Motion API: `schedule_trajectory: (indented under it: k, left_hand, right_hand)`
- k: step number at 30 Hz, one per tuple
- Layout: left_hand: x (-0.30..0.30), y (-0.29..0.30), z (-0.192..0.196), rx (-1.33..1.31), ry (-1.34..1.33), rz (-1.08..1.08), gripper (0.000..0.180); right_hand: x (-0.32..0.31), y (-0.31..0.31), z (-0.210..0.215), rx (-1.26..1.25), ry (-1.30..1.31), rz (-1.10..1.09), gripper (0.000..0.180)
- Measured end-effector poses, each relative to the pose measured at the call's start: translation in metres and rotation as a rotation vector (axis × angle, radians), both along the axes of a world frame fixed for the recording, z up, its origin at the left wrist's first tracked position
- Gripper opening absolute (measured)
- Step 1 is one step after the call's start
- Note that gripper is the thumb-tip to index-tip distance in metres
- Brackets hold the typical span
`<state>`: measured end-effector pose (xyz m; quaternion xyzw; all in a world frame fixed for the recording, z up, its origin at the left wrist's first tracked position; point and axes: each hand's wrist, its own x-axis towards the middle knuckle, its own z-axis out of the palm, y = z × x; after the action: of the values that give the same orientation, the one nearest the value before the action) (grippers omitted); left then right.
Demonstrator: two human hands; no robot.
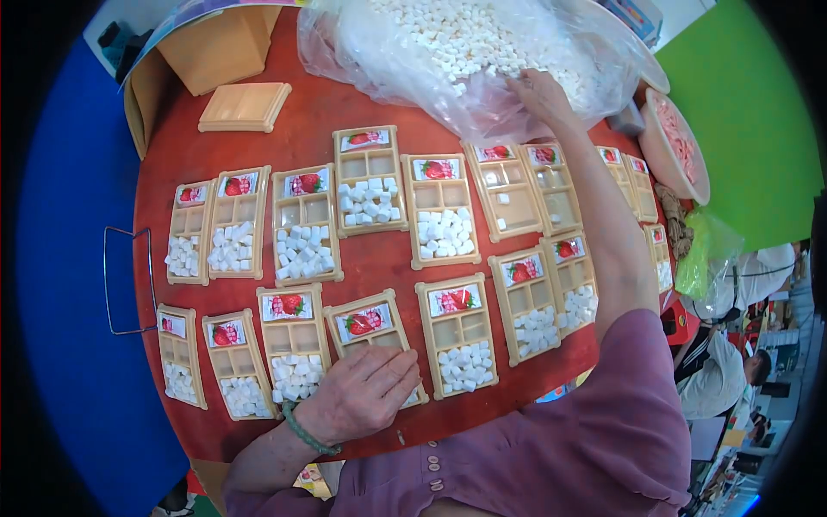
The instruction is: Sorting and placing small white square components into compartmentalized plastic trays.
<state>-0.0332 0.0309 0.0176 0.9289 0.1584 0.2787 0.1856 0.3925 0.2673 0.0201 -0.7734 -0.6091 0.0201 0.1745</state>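
Note:
My right hand (544, 96) reaches to the near edge of a heap of small white marshmallow-like pieces (457, 39), spread in a clear plastic bag (362, 65) at the far side. Its fingers bend down into the heap, and the tips are hidden. Over the lower part of a beige compartment tray (362, 317) in the near row lies my left hand (366, 392), fingers stretched side by side. It covers that tray's large compartment, so what lies there is mostly hidden. A red-and-white strawberry packet (363, 321) sits in the tray's top slot.
Two rows of similar trays (450, 215) stand on the red table (370, 258), most with white pieces. One far-row tray (508, 202) holds only a few. Stacked beige trays (244, 108) lie at far left, a bowl of pink pieces (676, 142) at far right, a wire handle (107, 280) leftward.

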Motion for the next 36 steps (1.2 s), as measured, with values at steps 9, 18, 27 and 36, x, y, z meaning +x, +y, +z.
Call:
schedule_trajectory:
  k: [9,18,27,36]
  left_hand:
    - [0.0,0.01,0.004,-0.065,0.003,0.009,0.022]
    - [0.0,0.007,0.001,-0.066,0.049,0.02,0.023]
    - [0.001,0.003,0.002,-0.056,0.035,0.054,0.025]
    - [0.002,0.004,0.001,0.002,0.009,0.035,0.025]
  right_hand:
    - [-0.047,0.07,0.007,0.135,-0.188,-0.141,0.064]
    - [-0.029,0.072,-0.033,0.264,-0.081,-0.001,0.053]
    - [0.019,0.071,-0.03,0.185,0.234,0.073,0.029]
    - [-0.017,-0.023,0.021,0.379,1.613,-0.074,0.028]
